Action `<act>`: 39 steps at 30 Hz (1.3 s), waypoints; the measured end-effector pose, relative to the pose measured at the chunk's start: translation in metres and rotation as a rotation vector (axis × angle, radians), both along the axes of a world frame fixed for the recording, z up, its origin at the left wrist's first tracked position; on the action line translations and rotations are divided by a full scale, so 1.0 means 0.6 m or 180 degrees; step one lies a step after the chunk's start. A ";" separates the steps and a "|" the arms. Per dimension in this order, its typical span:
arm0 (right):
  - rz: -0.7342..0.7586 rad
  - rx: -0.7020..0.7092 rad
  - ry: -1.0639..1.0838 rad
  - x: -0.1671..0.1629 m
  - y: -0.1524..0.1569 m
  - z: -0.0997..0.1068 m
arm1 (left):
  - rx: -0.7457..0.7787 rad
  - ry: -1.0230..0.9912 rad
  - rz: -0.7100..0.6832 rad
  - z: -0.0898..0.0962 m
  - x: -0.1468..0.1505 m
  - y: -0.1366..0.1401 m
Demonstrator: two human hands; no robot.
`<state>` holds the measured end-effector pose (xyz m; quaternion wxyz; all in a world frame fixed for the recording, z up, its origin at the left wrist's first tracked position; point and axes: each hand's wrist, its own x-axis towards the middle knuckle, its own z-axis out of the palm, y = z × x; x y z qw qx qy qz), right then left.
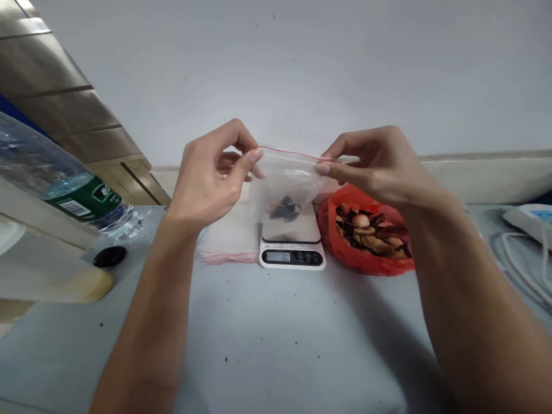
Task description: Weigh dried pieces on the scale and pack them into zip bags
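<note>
A clear zip-lock bag (pixel 293 178) with a red seal line hangs between my two hands, with a few dark dried pieces (pixel 284 209) at its bottom. My left hand (pixel 215 172) pinches its top left corner between thumb and fingers. At the top right, my right hand (pixel 371 161) pinches the same edge. Below and behind the bag is a white digital scale (pixel 292 257), its display reading 0.0. Right of the scale sits an open red plastic bag (pixel 357 261) full of brown dried slices (pixel 373 236). A stack of empty zip-lock bags (pixel 228 244) lies left of the scale.
On the left stand a water bottle (pixel 81 195) with a green label and a translucent container (pixel 52 270), near a black round cap (pixel 110 256). A white device (pixel 528 221) with a cable (pixel 517 264) is at the right. A wall (pixel 302 69) rises behind the table (pixel 267 345).
</note>
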<state>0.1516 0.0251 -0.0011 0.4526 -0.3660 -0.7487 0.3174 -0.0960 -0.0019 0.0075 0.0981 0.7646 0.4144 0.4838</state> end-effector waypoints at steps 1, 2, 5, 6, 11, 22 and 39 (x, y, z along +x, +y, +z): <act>-0.0039 0.0029 -0.0038 0.002 0.001 0.000 | -0.0003 0.0014 -0.0012 -0.001 0.001 0.000; -0.0080 0.0051 -0.0074 0.005 0.002 0.000 | -0.0005 0.0033 -0.0021 -0.001 0.002 0.000; -0.0173 0.0095 -0.0143 0.009 0.007 0.000 | -0.0033 0.0088 0.0006 -0.002 0.002 0.001; -0.0200 0.0100 -0.0160 0.009 0.009 0.000 | -0.0046 0.0107 0.0029 -0.003 0.002 0.001; -0.0405 0.0011 -0.0218 0.012 0.009 0.006 | 0.0022 0.0216 0.0117 0.003 0.008 -0.003; -0.0279 -0.0277 -0.0349 0.039 -0.001 0.015 | -0.0145 0.0187 0.0016 0.021 0.011 0.002; 0.0355 -0.0212 -0.0738 0.024 -0.007 0.017 | -0.0642 0.0676 -0.0422 0.013 0.005 0.006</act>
